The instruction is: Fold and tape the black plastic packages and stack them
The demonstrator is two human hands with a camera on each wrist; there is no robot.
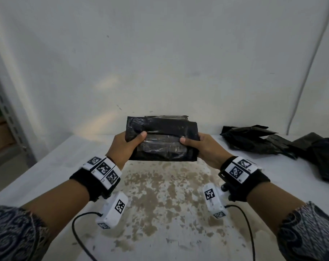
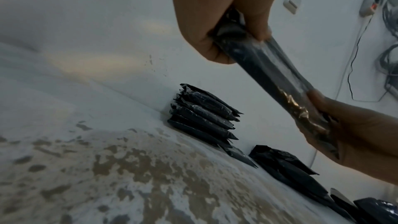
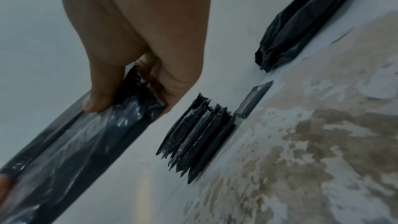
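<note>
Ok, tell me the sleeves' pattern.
Dark blue-grey with pale swirling motifs, sleeves; head view shows it best.

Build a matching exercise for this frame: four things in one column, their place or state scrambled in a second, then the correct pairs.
Things:
1. folded package
2. stack of packages
3. loose black bags
4. table

Places or states:
A. lying crumpled at the right of the table
B. gripped at its ends by the left hand and right hand, above the table
C. white paint worn to brown patches
D. piled against the wall

Pairs: 1-B, 2-D, 3-A, 4-C
</note>
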